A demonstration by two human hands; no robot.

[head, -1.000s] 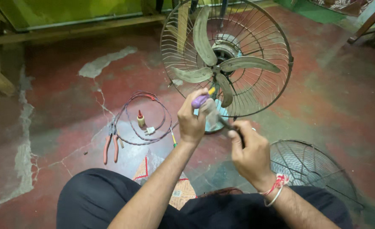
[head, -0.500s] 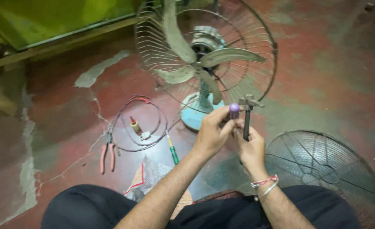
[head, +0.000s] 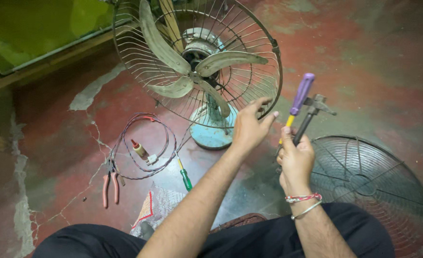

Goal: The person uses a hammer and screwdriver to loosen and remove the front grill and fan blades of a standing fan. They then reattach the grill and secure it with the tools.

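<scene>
My right hand [head: 295,160] grips two tools upright: a screwdriver with a purple handle [head: 301,94] and a dark metal tool with a hammer-like head [head: 315,106]. My left hand [head: 249,126] is open with fingers spread, just left of the purple handle and close to the rim of the fan. The table fan [head: 197,62] stands on a pale blue base [head: 211,131], its rear wire guard on, its beige blades bare in front.
A detached wire fan guard [head: 369,184] lies on the floor at right. At left lie red-handled pliers [head: 110,186], a coil of thin wire [head: 147,148] with a small tester, and a green-handled screwdriver [head: 184,176]. A patterned cloth [head: 156,208] lies near my knees.
My left hand has let go of the purple screwdriver and opened; my right hand now holds both tools. The view has dropped and come closer to the fan.
</scene>
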